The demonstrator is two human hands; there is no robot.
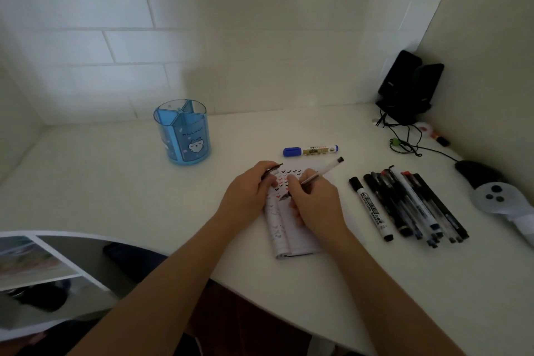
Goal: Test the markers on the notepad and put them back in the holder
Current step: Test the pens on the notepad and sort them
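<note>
In the head view, centre frame, the right hand (pixel 313 206) clamps its fingers on a pen (pixel 321 172) over the tick-marked notepad (pixel 290 233), the left hand (pixel 248 192) pinches a dark cap (pixel 272 170) (probably the pen's), and the holder (pixel 182 131) left of centre looks empty, so nothing seems returned yet

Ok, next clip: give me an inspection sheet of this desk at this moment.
Surface: white desk, curved front edge.
Job's things: notepad with rows of ticks, under both hands; pen tip on the page; blue-capped marker lying beyond the notepad; bunch of pens and markers lying to its right; blue holder upright at back left, apart from the rest.
Clutter: black speakers in the corner; white controller at far right.
Hands: right hand grips the pen; left hand pinches a small dark piece, likely the cap.
Cables: black cables looped before the speakers.
Surroundings: tiled wall behind.
</note>
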